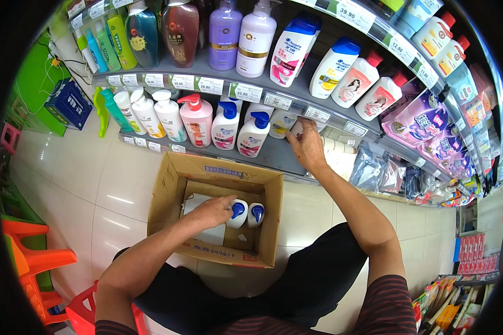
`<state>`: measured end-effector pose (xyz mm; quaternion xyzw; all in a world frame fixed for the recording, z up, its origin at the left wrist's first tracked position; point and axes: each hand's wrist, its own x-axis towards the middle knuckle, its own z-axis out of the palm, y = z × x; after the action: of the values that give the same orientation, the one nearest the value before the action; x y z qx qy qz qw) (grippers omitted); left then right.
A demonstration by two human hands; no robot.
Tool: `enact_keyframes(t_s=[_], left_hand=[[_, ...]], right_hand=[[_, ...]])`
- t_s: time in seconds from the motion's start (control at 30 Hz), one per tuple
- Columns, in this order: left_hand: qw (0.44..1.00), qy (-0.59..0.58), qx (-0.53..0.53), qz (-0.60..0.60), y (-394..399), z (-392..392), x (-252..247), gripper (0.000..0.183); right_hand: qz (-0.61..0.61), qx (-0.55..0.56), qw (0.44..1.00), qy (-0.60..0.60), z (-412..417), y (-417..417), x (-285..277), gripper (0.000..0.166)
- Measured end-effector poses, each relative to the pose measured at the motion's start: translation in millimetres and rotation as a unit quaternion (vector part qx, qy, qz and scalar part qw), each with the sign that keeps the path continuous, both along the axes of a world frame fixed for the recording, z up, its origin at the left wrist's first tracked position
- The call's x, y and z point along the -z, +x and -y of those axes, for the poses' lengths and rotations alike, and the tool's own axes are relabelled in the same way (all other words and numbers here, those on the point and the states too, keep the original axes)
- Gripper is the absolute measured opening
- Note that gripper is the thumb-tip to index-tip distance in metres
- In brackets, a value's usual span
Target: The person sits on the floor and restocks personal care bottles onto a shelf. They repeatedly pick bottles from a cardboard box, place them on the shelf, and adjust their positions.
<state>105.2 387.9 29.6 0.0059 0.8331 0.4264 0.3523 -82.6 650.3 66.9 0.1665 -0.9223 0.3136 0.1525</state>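
A cardboard box [218,167] stands on the floor between my legs and the shelf, with two blue-topped white pump bottles [237,214] upright inside. My left hand [213,211] is over the box, fingers at the left one of these bottles; whether it grips is unclear. On the lower shelf my right hand [308,144] is at a pale bottle [299,127], partly hidden by the fingers and the shelf above. Left of that hand stand a white bottle with a yellow label [281,123] and a Head & Shoulders pump bottle [253,136].
Shampoo bottles [224,37] line the upper shelf, and its edge with price tags [245,91] overhangs the lower row. Wrapped packs [366,167] lie to the right. Orange plastic stools [42,255] and a red stool [81,305] stand at the left.
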Motion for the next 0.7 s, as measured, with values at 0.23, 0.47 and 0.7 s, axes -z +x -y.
enact_keyframes(t_s=[0.23, 0.47, 0.7], left_hand=[[0.999, -0.009, -0.003, -0.049, 4, 5, -9, 0.061], [0.997, -0.004, 0.023, -0.067, -2, -1, -9, 0.060], [0.998, 0.000, 0.003, -0.070, 3, 11, -15, 0.060]], right_hand=[[0.137, 0.022, 0.990, 0.001, 8, -50, 14, 0.046], [-0.146, -0.026, 0.960, 0.237, -19, -107, 61, 0.047], [-0.029, -0.044, 0.989, 0.138, -4, -23, 10, 0.036]])
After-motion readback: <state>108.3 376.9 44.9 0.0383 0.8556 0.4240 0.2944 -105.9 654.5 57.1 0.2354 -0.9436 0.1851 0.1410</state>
